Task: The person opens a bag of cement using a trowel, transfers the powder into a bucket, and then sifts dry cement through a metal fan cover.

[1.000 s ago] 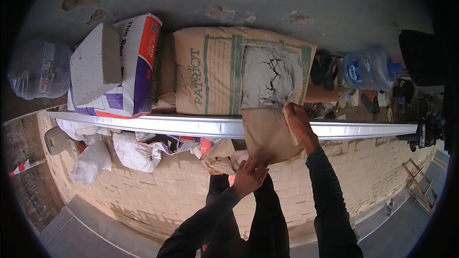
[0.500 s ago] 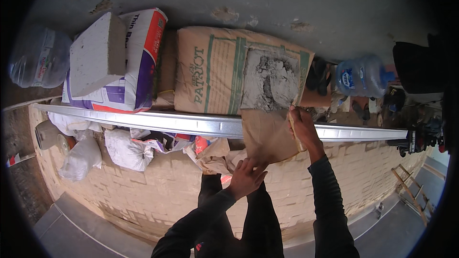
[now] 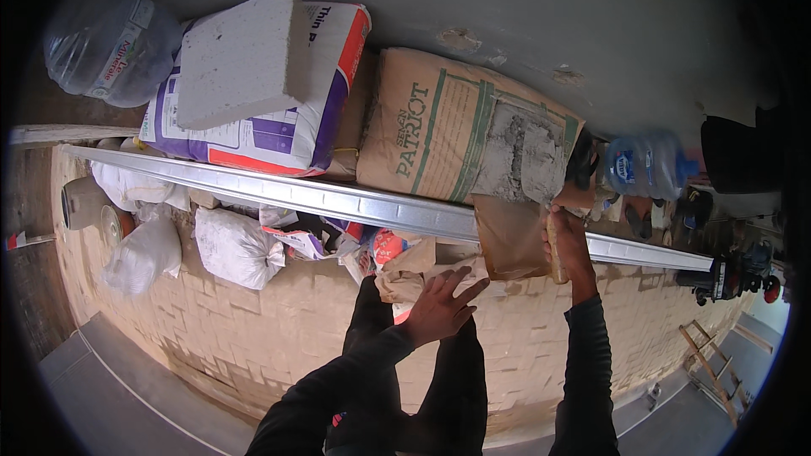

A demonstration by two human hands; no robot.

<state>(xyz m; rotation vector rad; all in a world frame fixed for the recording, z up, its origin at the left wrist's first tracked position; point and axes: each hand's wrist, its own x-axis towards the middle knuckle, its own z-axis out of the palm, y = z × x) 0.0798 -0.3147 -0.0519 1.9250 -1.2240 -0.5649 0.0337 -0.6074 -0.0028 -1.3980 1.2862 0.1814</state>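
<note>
My right hand (image 3: 573, 253) is wrapped round the wooden handle of a trowel (image 3: 554, 245). The trowel's grey-coated blade rests in grey cement powder (image 3: 507, 152), inside a square opening cut in a brown paper cement sack (image 3: 431, 110). From this opening a brown paper flap (image 3: 511, 241) hangs over a long metal channel, beside my right hand. My left hand (image 3: 439, 308) is open with its fingers stretched out, near my knees. It holds nothing and lies over crumpled brown paper (image 3: 401, 283); whether it touches the paper I cannot tell.
A pale block (image 3: 241, 63) lies on a white and purple sack (image 3: 287, 139) at left. The metal channel (image 3: 329, 198) runs along the sacks' front. Large clear water bottles (image 3: 110, 46) stand at both ends. White bags (image 3: 232, 245) lie in front; a wooden ladder (image 3: 714, 367) is at far right.
My left hand has let go of the paper flap's lower edge and its fingers have spread. My right hand keeps the trowel, its blade now over the cement. The view has shifted and tilted.
</note>
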